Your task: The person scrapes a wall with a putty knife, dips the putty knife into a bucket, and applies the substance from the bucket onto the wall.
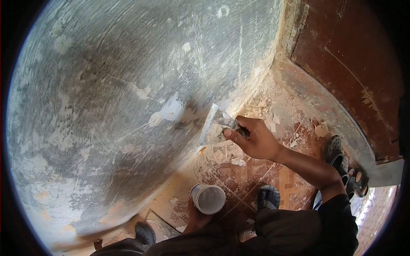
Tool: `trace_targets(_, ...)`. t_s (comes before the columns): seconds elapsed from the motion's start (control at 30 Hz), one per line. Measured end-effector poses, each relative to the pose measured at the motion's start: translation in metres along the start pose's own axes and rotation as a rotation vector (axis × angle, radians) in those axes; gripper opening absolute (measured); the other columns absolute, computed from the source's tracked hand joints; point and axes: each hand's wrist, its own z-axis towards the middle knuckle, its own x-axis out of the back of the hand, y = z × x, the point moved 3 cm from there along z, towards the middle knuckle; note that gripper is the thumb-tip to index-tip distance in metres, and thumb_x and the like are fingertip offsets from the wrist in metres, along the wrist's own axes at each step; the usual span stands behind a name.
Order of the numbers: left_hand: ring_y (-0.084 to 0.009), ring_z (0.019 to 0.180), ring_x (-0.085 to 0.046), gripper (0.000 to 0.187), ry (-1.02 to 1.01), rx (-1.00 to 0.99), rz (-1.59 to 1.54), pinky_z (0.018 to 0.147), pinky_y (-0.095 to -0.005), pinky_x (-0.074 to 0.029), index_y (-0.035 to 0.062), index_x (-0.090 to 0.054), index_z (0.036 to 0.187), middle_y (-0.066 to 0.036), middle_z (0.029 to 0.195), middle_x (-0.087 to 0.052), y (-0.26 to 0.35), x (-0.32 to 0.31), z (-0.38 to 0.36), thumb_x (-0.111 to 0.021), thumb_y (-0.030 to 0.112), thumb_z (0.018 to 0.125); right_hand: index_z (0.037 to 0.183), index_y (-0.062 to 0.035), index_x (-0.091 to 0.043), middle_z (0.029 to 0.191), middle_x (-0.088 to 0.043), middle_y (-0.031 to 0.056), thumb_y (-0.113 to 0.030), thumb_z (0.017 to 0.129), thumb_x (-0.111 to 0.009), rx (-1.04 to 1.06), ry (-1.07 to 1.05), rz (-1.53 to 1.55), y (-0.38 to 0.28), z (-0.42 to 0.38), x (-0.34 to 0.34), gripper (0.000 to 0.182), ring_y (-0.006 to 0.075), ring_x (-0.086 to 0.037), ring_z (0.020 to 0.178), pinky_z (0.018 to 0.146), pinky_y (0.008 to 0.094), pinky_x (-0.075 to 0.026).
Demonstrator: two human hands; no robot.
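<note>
I count one flat metal putty knife smeared with white filler (217,124), one round white plastic cup of filler (208,198), and two hands at work. My right hand (254,138) is clenched around the knife's dark handle, thumb lying along it, and the blade reaches out to the upper left of that hand, its edge laid against the grey scraped plaster wall (128,85) low down, near where the wall meets the floor. My left hand (195,217) grips the cup from beneath, so only a few fingers show under its rim; the cup sits well below the knife, close to my body. On the reddish patterned floor tiles (252,170), littered with plaster flakes, I see several dark sandals (341,164) near the brown wooden door (354,64).
</note>
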Motion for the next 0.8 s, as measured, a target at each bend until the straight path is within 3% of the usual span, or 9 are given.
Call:
trace_targets(0.1,-0.0312,0.135,-0.045,0.079,-0.061,-0.023,0.077,0.114,-0.0526,-0.035,0.0135,-0.043,0.144,-0.01,0.145,-0.048,0.0,0.022,0.007,-0.047,0.07,0.089,0.072,-0.0003,-0.053,0.055,-0.05,0.0152,-0.038,0.094,-0.067,0.005,0.014,-0.041,0.0,0.006,-0.002,0.046,0.0282,-0.051,0.047,0.047,0.0388,-0.039)
trace_targets(0.2,-0.031,0.135,-0.045,0.081,-0.072,-0.017,0.119,0.113,-0.0525,-0.035,0.0135,-0.042,0.145,-0.01,0.146,-0.047,-0.001,0.027,0.009,-0.048,0.071,0.088,0.074,-0.0004,-0.056,0.058,-0.052,0.0141,-0.035,0.092,-0.069,0.156,0.013,-0.131,0.0,0.022,-0.004,0.041,0.027,-0.052,0.049,0.047,0.0386,-0.039)
trace_targets(0.3,-0.0284,0.115,-0.06,0.047,0.014,0.0,0.019,0.099,-0.0491,-0.05,0.0108,-0.058,0.124,-0.01,0.122,-0.063,-0.002,-0.008,-0.002,-0.043,0.048,0.098,0.075,-0.0006,-0.06,0.064,-0.056,0.0118,-0.032,0.088,-0.075,0.427,0.078,-0.234,0.001,0.055,-0.01,0.037,0.0252,-0.054,0.049,0.046,0.0373,-0.04)
trace_targets(0.4,-0.0279,0.114,-0.061,0.047,0.023,-0.034,0.008,0.098,-0.0489,-0.051,0.01,-0.058,0.124,-0.01,0.12,-0.064,-0.001,-0.007,-0.003,-0.044,0.046,0.098,0.075,-0.0003,-0.062,0.07,-0.062,0.0121,-0.035,0.086,-0.076,0.593,0.106,-0.282,-0.009,0.081,-0.008,0.039,0.0263,-0.06,0.053,0.047,0.0366,-0.045)
trace_targets(0.43,-0.0279,0.113,-0.061,0.046,0.025,-0.041,0.009,0.098,-0.0489,-0.051,0.0099,-0.058,0.123,-0.01,0.119,-0.064,0.001,-0.005,-0.004,-0.044,0.046,0.098,0.091,-0.0086,-0.07,0.073,-0.066,0.0064,-0.047,0.088,-0.068,0.491,0.055,-0.357,-0.007,0.087,-0.009,0.038,0.0247,-0.067,0.063,0.055,0.0358,-0.052)
trace_targets(0.6,-0.0275,0.112,-0.062,0.043,0.097,-0.02,-0.007,0.096,-0.0482,-0.052,0.0096,-0.058,0.121,-0.01,0.118,-0.064,0.003,0.0,-0.004,-0.044,0.044,0.098,0.077,-0.0066,-0.068,0.069,-0.065,0.0059,-0.043,0.081,-0.076,0.544,0.215,-0.463,-0.01,0.101,-0.019,0.038,0.0236,-0.065,0.06,0.053,0.0358,-0.05)
trace_targets(0.67,-0.0272,0.111,-0.062,0.043,0.011,-0.178,0.347,0.096,-0.0473,-0.052,0.0094,-0.058,0.12,-0.01,0.118,-0.064,0.003,0.0,-0.004,-0.044,0.043,0.098,0.074,-0.0062,-0.067,0.067,-0.064,0.0054,-0.041,0.078,-0.08,0.544,0.315,-0.455,-0.013,0.101,-0.02,0.037,0.023,-0.064,0.057,0.051,0.035,-0.05)
trace_targets(0.73,-0.0271,0.112,-0.061,0.043,0.003,-0.17,0.357,0.096,-0.0469,-0.052,0.0093,-0.058,0.12,-0.01,0.118,-0.063,0.003,0.002,-0.003,-0.044,0.043,0.098,0.073,-0.0064,-0.066,0.065,-0.063,0.005,-0.041,0.077,-0.08,0.554,0.428,-0.42,-0.014,0.096,-0.022,0.037,0.0228,-0.063,0.057,0.052,0.0343,-0.05)
trace_targets(0.8,-0.0269,0.112,-0.061,0.044,0.078,0.003,0.022,0.096,-0.0468,-0.051,0.0092,-0.058,0.121,-0.01,0.118,-0.063,0.002,0.007,0.002,-0.044,0.045,0.098,0.073,-0.0065,-0.066,0.064,-0.063,0.0053,-0.04,0.076,-0.081,0.531,0.487,-0.404,-0.013,0.096,-0.024,0.037,0.0233,-0.063,0.057,0.051,0.0339,-0.049)
